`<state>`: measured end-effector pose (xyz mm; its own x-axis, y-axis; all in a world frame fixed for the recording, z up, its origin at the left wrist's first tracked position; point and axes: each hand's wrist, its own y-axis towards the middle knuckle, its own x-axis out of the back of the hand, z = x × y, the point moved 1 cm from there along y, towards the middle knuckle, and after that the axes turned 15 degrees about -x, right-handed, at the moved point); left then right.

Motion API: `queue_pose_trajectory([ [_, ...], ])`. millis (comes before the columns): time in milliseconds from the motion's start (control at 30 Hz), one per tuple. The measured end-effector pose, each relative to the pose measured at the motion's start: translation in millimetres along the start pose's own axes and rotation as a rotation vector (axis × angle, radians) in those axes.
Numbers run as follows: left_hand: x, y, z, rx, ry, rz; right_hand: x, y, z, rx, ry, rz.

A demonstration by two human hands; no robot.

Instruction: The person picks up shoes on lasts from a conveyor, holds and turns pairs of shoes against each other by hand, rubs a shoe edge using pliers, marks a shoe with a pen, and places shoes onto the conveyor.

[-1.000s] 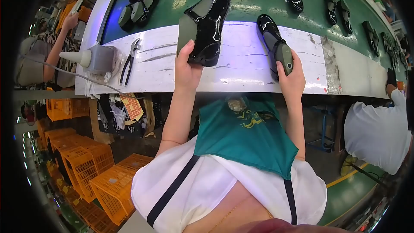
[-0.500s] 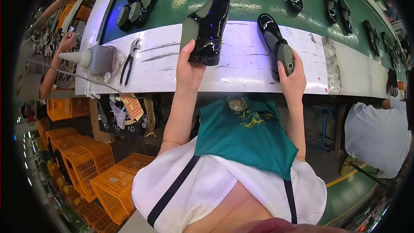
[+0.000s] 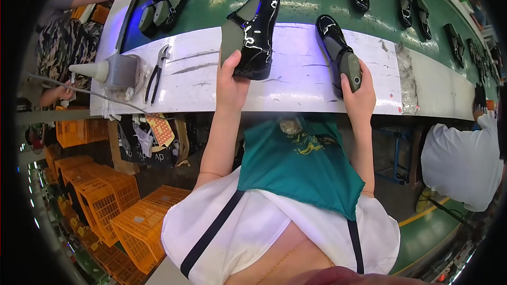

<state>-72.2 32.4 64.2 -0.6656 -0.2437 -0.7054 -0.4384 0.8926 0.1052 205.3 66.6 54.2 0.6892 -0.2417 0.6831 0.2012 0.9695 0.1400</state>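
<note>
Your left hand (image 3: 234,87) is clamped on the heel end of one black shoe (image 3: 257,34), your right hand (image 3: 360,95) on a second shoe (image 3: 332,42), both forearms (image 3: 217,137) stretched forward.

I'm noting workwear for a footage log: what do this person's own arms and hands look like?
The left hand and right hand are both ungloved, with no watch or bracelet visible. The forearms are uncovered; loose white sleeves end above them.

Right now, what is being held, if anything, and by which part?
Left hand: a glossy black shoe on a grey last, held at the heel end. Right hand: a second shoe on its own last, also at the heel end.
</note>
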Motion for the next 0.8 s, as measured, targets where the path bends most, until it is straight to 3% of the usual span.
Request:
queue_pose_trajectory([
  [267,0,0,-3,-0.033,0.056,0.012,-1,0,0,-0.016,0.01,0.015],
  [333,-5,0,-7,-0.177,0.323,0.085,1,3,-3,-0.02,0.004,0.013],
  [367,-9,0,-9,-0.168,0.314,0.092,1,5,-5,-0.023,0.042,0.058],
  [433,-14,-1,-14,-0.295,0.934,0.322,6,6,-3,-0.085,0.112,0.158],
  [467,-12,-2,-12,-0.289,0.917,0.333,7,7,-4,-0.091,0.099,0.143],
  [533,-5,-1,-6,-0.3,1.27,0.561,7,10,-12,-0.092,0.202,0.148],
  [600,-4,-3,-5,-0.274,1.208,0.581,4,20,-29,-0.069,0.21,0.101],
  [667,-6,-5,-5,-0.252,1.204,0.524,4,26,-40,-0.404,0.794,0.3],
  [700,-7,-7,-4,-0.35,1.269,0.508,11,22,-31,-0.626,1.024,0.439],
  [733,-10,-10,-2,-0.352,1.258,0.511,8,18,-32,-0.622,1.018,0.43],
  [800,-20,-19,-6,-0.714,1.343,0.483,-1,10,-31,-0.545,1.239,0.457],
])
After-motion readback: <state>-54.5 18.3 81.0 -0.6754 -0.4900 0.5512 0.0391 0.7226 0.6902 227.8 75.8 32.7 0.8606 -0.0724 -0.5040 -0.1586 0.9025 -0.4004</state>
